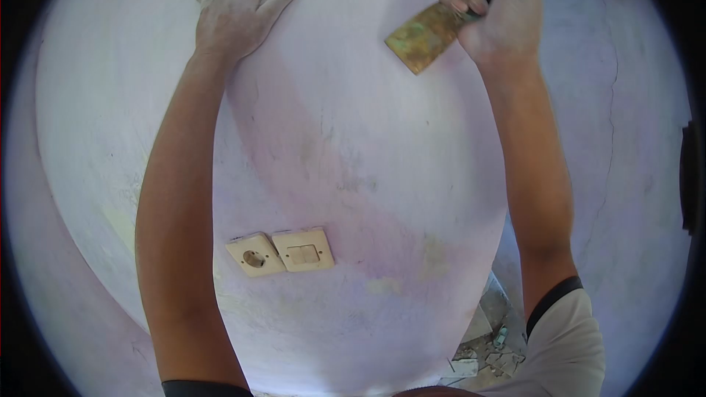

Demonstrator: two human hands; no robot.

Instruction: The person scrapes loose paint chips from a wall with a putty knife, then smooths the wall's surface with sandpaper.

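Observation:
Dusty with white powder, my left hand [239, 11] lies against the pale wall [368, 132] at the upper left, its fingers spread; a thin light-coloured edge shows beside the fingers, too little to name. At the upper right my right hand [500, 11] is wrapped round the dark green handle of a scraper [424, 37]. The scraper's flat, stained yellow-brown blade points down and left in front of the wall. Whether the blade touches the wall I cannot tell.
A power socket [255, 254] and a light switch [303, 250] sit side by side on the lower wall. Broken rubble [504, 360] lies on the floor at the lower right. A long crack runs down the right-hand wall [640, 140]. Something dark stands at the far right edge.

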